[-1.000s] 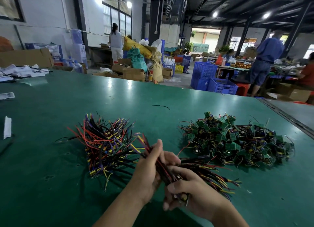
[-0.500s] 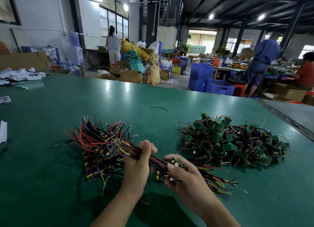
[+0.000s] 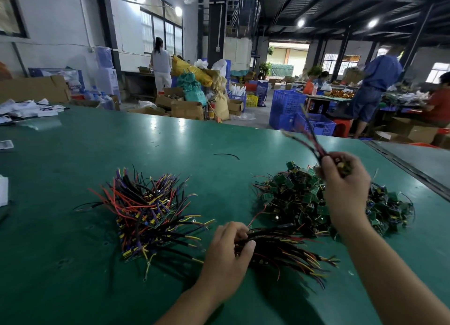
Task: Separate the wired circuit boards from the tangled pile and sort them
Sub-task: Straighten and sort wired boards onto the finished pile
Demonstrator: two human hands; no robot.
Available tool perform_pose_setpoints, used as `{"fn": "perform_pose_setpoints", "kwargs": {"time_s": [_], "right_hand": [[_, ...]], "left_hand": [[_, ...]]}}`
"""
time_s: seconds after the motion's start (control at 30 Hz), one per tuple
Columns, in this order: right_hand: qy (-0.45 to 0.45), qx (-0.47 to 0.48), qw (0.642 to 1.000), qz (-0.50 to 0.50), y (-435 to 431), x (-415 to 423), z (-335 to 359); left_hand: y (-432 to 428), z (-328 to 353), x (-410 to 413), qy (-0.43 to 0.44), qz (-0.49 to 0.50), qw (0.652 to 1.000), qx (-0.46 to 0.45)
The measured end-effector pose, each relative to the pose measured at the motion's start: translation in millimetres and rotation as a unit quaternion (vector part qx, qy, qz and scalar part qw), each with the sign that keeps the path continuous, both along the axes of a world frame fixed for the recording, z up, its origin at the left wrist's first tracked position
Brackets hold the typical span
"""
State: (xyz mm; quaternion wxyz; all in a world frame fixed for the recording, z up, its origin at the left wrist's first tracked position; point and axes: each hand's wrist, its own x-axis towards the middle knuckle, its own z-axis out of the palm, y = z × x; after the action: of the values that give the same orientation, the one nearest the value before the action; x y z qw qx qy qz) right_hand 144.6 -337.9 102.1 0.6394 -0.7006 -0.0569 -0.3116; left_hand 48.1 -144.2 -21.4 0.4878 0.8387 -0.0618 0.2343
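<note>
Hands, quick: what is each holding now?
Left hand: grips the black, red and yellow wire bundle.
Right hand: raised, grips one dark-wired circuit board.

Left hand (image 3: 226, 251) resting low and palm-down, fingers curling around a wire bundle (image 3: 287, 249), right hand (image 3: 344, 188) hovering higher and farther forward, gripping a wired board (image 3: 342, 165)

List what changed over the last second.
The right hand pulled a wired board out of the bundle and raised it rightward over the tangled pile. The left hand still grips the bundle. The sorted pile and the tangled pile stayed put.
</note>
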Motion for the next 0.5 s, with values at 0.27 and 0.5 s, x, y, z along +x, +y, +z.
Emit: {"fn": "perform_pose_setpoints", "kwargs": {"time_s": [0.27,0.5], "right_hand": [[0.034,-0.268,0.939,-0.214,-64,70,-2],[0.137,-0.481,0.86,-0.105,-71,82,-28]], "left_hand": [[-1,-9,11,-0.012,0.038,0.99,0.134],[2,-14,14,0.075,0.072,0.984,0.147]]}}
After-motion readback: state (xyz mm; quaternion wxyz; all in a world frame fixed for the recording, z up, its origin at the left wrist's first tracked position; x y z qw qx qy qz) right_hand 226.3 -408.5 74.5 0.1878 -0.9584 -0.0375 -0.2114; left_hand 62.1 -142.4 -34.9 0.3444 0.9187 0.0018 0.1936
